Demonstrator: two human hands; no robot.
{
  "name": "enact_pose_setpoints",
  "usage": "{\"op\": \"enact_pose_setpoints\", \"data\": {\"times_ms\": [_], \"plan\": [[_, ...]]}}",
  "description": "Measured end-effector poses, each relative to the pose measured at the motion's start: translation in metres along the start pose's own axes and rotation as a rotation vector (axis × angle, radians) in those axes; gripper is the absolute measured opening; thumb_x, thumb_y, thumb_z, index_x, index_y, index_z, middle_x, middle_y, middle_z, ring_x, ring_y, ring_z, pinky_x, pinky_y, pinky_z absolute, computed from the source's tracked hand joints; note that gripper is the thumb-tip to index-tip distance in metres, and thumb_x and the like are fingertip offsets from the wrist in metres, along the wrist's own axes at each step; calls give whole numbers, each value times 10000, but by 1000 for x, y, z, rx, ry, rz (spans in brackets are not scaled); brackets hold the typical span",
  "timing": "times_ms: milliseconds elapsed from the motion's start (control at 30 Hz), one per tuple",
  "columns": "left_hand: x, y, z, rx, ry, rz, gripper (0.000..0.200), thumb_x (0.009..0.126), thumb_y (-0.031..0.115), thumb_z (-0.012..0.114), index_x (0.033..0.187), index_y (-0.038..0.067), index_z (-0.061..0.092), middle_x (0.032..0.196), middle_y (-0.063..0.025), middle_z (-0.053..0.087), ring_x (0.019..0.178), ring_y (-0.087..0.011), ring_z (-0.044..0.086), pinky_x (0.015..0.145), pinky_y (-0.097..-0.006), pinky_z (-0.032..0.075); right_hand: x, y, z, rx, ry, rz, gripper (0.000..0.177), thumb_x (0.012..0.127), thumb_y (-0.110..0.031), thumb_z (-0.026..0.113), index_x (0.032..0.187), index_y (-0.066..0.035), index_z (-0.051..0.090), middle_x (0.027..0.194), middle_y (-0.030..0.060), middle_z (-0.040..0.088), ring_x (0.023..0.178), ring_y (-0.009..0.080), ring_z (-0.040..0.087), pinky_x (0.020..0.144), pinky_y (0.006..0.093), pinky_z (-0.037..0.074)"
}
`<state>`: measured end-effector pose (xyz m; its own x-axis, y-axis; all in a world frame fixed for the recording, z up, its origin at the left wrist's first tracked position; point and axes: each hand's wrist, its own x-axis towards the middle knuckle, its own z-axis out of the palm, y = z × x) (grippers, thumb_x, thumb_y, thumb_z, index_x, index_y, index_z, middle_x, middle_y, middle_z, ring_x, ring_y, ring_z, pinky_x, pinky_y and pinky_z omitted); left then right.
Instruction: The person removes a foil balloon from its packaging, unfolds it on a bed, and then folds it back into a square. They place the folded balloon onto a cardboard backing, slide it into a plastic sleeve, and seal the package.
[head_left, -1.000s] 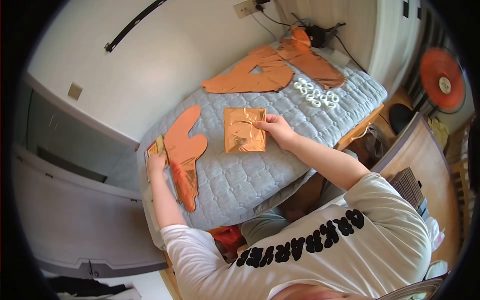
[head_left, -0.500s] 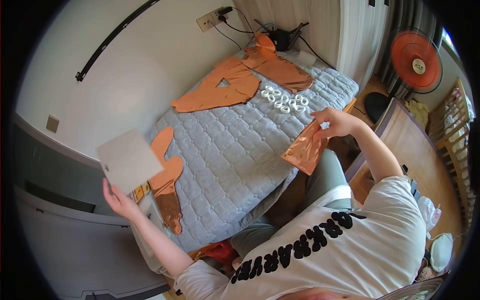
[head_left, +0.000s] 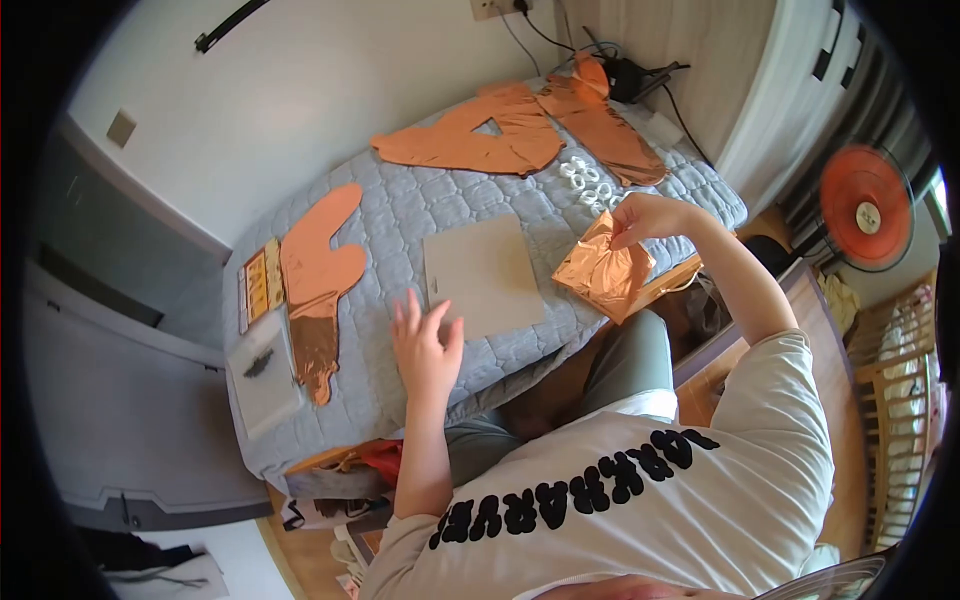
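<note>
A flat grey-beige board (head_left: 484,275) lies on the quilted bed cover. My left hand (head_left: 427,345) is at its lower left corner, fingers spread and holding nothing. On the right, my right hand (head_left: 645,220) pinches the upper edge of a folded copper-coloured foil balloon (head_left: 603,270) near the bed's front edge. Several small white rings (head_left: 590,185) lie just behind that hand. To the left of the board is a flat, uninflated foil balloon (head_left: 322,260) with rounded lobes.
Two more flat foil pieces lie at the back, one with a triangular hole (head_left: 470,140), the other a long shape (head_left: 605,125). A yellow-orange packet (head_left: 262,287) and a white sheet with a dark clump (head_left: 262,375) sit at the left edge. A red fan (head_left: 866,208) stands right.
The board was in my left hand and now lies on the bed, with that hand off it. My right hand still holds the folded foil, now turned. The view has shifted left.
</note>
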<state>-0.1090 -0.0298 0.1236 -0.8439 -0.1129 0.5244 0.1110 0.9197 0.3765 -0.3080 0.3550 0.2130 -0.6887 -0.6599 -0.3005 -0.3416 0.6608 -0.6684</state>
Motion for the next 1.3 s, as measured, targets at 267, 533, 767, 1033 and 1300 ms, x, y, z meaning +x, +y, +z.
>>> {"op": "enact_pose_setpoints", "data": {"times_ms": [267, 533, 767, 1033, 1300], "plan": [[3, 21, -14, -52, -110, 161, 449, 803, 342, 807, 1174, 107, 714, 1301, -77, 657, 1210, -330, 591, 1007, -475, 450, 49, -25, 58, 1298, -264, -398, 182, 969, -138, 674, 1100, -12, 681, 1069, 86, 727, 1003, 192, 693, 966, 359, 519], [-2, 15, -8, -53, -43, 179, 452, 778, 372, 824, 1149, 134, 723, 1206, -12, 664, 1122, -284, 609, 939, -450, 464, 85, -111, 82, 1357, -183, 84, 259, 1014, -228, 638, 1227, -81, 646, 1144, 13, 702, 1078, 165, 661, 1052, 528, 476], [-2, 12, -8, -72, -66, 146, 480, 746, 379, 846, 1115, 118, 686, 1130, -33, 671, 1098, -279, 607, 915, -444, 462, 88, -114, 80, 1037, 3, 121, 325, 984, -206, 691, 1243, -18, 633, 1149, 57, 707, 991, 142, 691, 946, 364, 554], [-2, 10, -8, -183, -7, 101, 664, 731, 406, 875, 1222, 79, 570, 1098, -82, 696, 1059, -307, 643, 918, -462, 468, 100, -76, 100, 680, 50, 124, 324, 901, -187, 778, 1153, -1, 693, 995, 50, 721, 881, 124, 686, 754, 274, 556], [69, 6, 3, -86, -161, 239, 589, 977, 472, 609, 1375, 42, 541, 1390, -159, 589, 1309, -347, 537, 1080, -504, 406, 106, -73, 109, 506, 194, 184, 601, 803, -259, 850, 1294, -32, 588, 1040, 103, 696, 873, 174, 690, 702, 290, 564]]}}
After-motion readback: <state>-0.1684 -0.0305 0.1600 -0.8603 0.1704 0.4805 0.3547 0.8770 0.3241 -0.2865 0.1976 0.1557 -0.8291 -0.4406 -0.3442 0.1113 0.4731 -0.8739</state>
